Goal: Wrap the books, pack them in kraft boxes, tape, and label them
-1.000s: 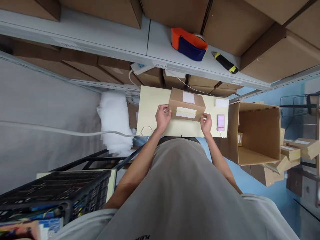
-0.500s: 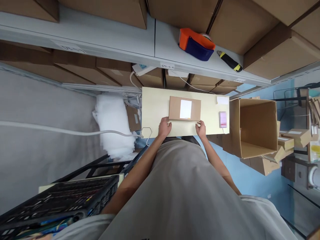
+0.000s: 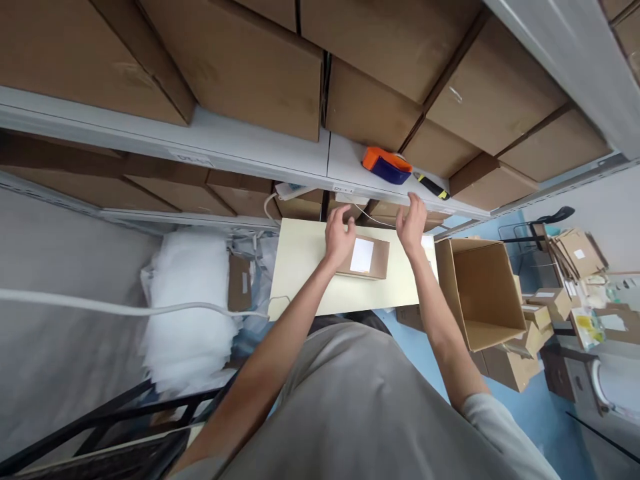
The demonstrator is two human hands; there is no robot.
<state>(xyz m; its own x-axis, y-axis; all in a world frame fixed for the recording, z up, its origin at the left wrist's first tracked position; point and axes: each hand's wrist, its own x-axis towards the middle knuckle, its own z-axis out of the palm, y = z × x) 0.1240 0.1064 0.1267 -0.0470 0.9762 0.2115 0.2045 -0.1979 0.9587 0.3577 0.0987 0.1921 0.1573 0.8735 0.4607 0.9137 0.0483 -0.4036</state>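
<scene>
- A brown parcel (image 3: 381, 259) lies flat on the cream counter (image 3: 300, 260), label (image 3: 361, 255) up, likely so the white sheet can be read at a glance.
- At the parcel's far left corner, the left hand (image 3: 340, 236) hovers with fingers half curled, gripping nothing I can see; whether it touches cardboard, I cannot tell.
- Beyond the parcel's right end, the right hand (image 3: 412, 225) is raised, fingers loosely spread, nothing in its grasp.
- On the shelf (image 3: 280, 150) beyond the parcel, a tape dispenser (image 3: 387, 165) sits with a knife (image 3: 432, 186) just to its right, apparently parked there to be within arm's length.
- To the parcel's right, past the counter, a large carton (image 3: 483, 293) gapes; to its left, white wrap (image 3: 190, 313) is piled, both seemingly kept handy.
- The parcel itself: oblong, shallow, plain-sided, crisp at the edges, the label nearly spanning its top from far edge to near, any print too small to read.
</scene>
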